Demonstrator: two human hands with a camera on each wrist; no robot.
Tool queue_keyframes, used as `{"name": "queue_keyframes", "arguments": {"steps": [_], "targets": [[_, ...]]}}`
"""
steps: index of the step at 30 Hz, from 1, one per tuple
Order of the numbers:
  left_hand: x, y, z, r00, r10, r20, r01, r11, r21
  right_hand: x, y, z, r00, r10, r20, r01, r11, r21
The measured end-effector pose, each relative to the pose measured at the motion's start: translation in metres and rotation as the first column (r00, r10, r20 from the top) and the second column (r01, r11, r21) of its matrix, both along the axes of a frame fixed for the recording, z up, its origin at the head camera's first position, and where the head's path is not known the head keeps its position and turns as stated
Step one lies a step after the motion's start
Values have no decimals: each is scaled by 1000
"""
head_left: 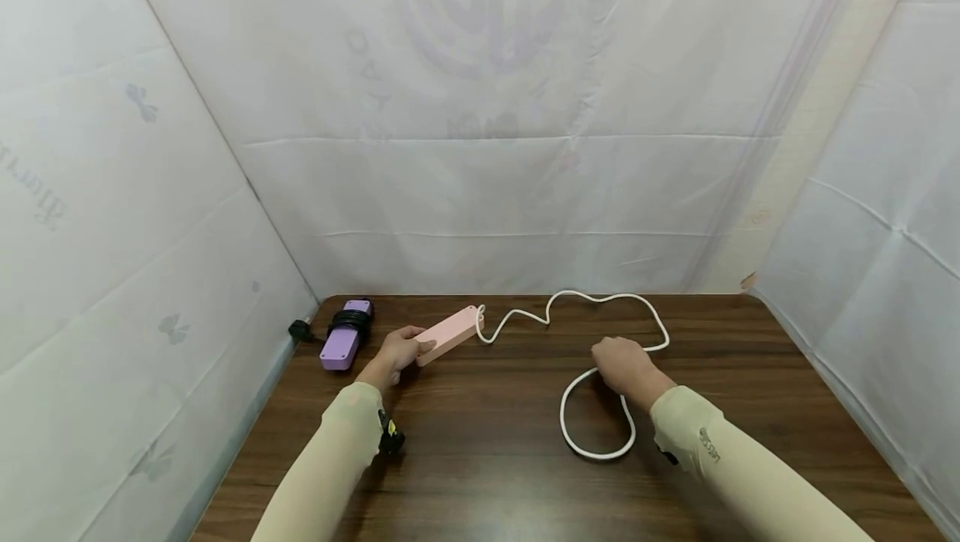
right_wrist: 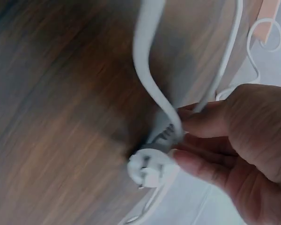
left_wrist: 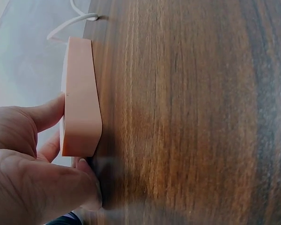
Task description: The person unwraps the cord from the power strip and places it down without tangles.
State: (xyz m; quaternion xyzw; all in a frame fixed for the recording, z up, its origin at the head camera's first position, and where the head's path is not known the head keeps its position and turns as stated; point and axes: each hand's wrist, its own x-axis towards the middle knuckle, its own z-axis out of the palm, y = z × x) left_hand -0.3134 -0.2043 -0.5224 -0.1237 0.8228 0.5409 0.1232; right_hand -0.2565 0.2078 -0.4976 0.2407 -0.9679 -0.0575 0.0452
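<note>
A pink power strip (head_left: pixel 450 333) lies slanted towards the back of the table, its near end held by my left hand (head_left: pixel 401 352). In the left wrist view the strip's side (left_wrist: pixel 80 103) faces the camera, with fingers at its lower end and along one long face. A white cord (head_left: pixel 573 293) leaves the strip's far end and runs in bends to the right. My right hand (head_left: pixel 628 365) pinches this cord near its plug. The right wrist view shows the white round plug (right_wrist: pixel 149 168), pins outward, just beyond the fingertips, with a cord loop above.
On the left stands a purple power strip (head_left: pixel 341 348) wrapped in its black cord (head_left: pixel 351 321), the black plug (head_left: pixel 300 330) by the left wall sheet. White sheets (head_left: pixel 480 192) enclose the brown wooden table (head_left: pixel 487 442) at the back and both sides.
</note>
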Motion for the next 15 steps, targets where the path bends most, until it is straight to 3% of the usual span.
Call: {"name": "queue_keyframes", "arguments": {"steps": [5,11,13,15], "targets": [[-2,0,2,1000,5,3,-5,1000,-2,-9,-8,-7,996,57,-69,-60,997,-48],[-4,2,5,1000,6,-4,-6,1000,-8,-18,-6,-11,1000,5,-6,-6,983,-181],[-3,3,7,1000,12,-9,-12,1000,-11,-18,-2,-9,1000,-4,-23,-1,976,-220],[0,6,9,997,50,-64,-55,995,-86,-18,3,-7,998,-12,-66,-5,968,-251]]}}
